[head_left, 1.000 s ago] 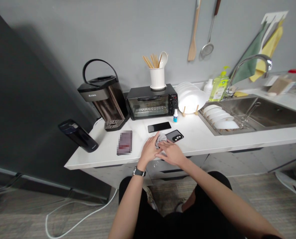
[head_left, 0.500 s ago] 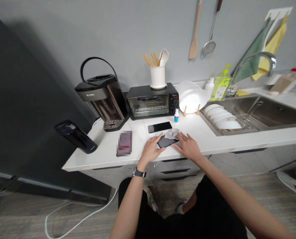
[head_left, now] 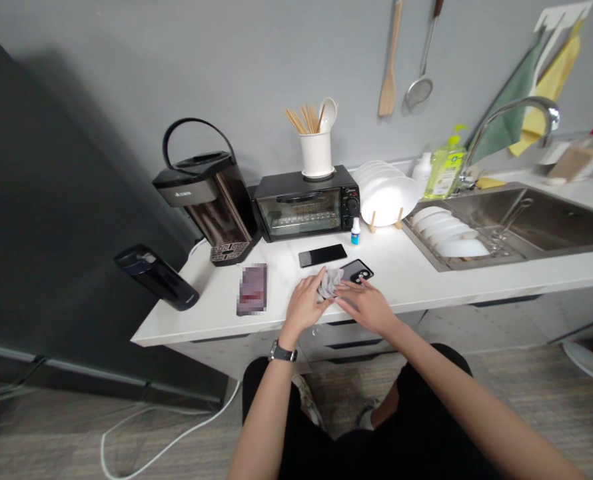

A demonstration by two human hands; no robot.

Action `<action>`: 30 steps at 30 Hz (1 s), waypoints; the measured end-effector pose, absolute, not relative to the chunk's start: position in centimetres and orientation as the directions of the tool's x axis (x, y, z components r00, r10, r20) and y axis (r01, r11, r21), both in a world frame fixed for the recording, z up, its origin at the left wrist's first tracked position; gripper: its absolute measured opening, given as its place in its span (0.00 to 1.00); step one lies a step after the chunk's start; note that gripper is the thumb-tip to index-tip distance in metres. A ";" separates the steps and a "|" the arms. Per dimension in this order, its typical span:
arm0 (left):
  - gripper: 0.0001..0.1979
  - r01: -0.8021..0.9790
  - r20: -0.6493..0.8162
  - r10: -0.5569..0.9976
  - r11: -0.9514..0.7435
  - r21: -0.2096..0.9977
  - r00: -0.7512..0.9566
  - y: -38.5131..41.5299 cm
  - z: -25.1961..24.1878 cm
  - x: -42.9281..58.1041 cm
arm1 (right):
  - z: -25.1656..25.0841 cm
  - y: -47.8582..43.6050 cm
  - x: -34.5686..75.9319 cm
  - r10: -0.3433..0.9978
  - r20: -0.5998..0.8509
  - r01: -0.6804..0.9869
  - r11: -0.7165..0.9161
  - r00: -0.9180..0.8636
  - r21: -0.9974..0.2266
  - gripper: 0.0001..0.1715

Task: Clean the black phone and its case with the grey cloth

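Note:
A black phone point(head_left: 357, 271) lies camera side up near the front of the white counter point(head_left: 416, 280). A crumpled grey cloth point(head_left: 328, 283) covers its left part. My right hand point(head_left: 365, 305) is closed on the cloth and presses it on the phone. My left hand point(head_left: 304, 303) rests beside the phone's left end, fingers curled against it and the cloth. A second black phone point(head_left: 322, 255) lies flat just behind them.
A toaster oven point(head_left: 304, 203) with a white utensil holder point(head_left: 316, 155), a water boiler point(head_left: 204, 193), a dark flask point(head_left: 156, 277), a small dropper bottle point(head_left: 355, 231) and a blurred dark object point(head_left: 251, 288) stand around. Plates point(head_left: 386, 195) and a sink point(head_left: 526, 223) are at right.
My right hand has drawn the cloth from the phone's right end back to its left part, which uncovers the camera lenses. My left hand has stayed at the phone's left end.

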State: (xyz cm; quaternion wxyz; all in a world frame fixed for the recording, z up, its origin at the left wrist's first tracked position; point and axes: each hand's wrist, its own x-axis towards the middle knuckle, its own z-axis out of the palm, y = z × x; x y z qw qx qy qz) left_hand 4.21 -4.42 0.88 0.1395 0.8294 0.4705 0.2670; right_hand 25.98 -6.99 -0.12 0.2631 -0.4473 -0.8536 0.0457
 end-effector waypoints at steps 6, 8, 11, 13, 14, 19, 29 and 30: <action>0.42 0.689 0.322 0.855 -0.518 0.507 0.407 -4.1 1.0 4.2 | -0.7 -5.7 30.4 0.817 0.468 0.884 0.446 -0.338 -0.139 0.27; 0.42 0.683 0.320 0.854 -0.520 0.513 0.410 -4.0 1.1 4.2 | -0.7 -5.0 30.4 0.821 0.481 0.910 0.401 -0.308 -0.103 0.29; 0.40 0.680 0.315 0.855 -0.519 0.518 0.412 -3.9 1.1 4.3 | -0.5 -4.1 28.6 0.836 0.484 0.928 0.353 -0.256 -0.118 0.33; 0.40 0.681 0.319 0.853 -0.521 0.514 0.412 -3.9 1.0 4.3 | -0.2 -4.0 26.5 0.840 0.484 0.917 0.364 -0.247 -0.164 0.33; 0.40 0.683 0.321 0.852 -0.524 0.509 0.415 -3.9 0.9 4.3 | -0.1 -4.2 25.3 0.835 0.486 0.902 0.388 -0.258 -0.189 0.33; 0.39 0.718 0.317 0.853 -0.520 0.462 0.413 -4.2 0.6 4.1 | 0.7 -6.4 21.0 0.791 0.451 0.749 0.577 -0.413 -0.326 0.30; 0.43 0.738 0.317 0.871 -0.487 0.467 0.375 -4.5 0.7 4.3 | -0.1 -6.9 27.8 0.817 0.464 0.845 0.484 -0.343 -0.227 0.25; 0.43 0.728 0.320 0.870 -0.491 0.479 0.376 -4.5 0.7 4.3 | -0.1 -6.4 28.5 0.820 0.475 0.871 0.452 -0.321 -0.192 0.26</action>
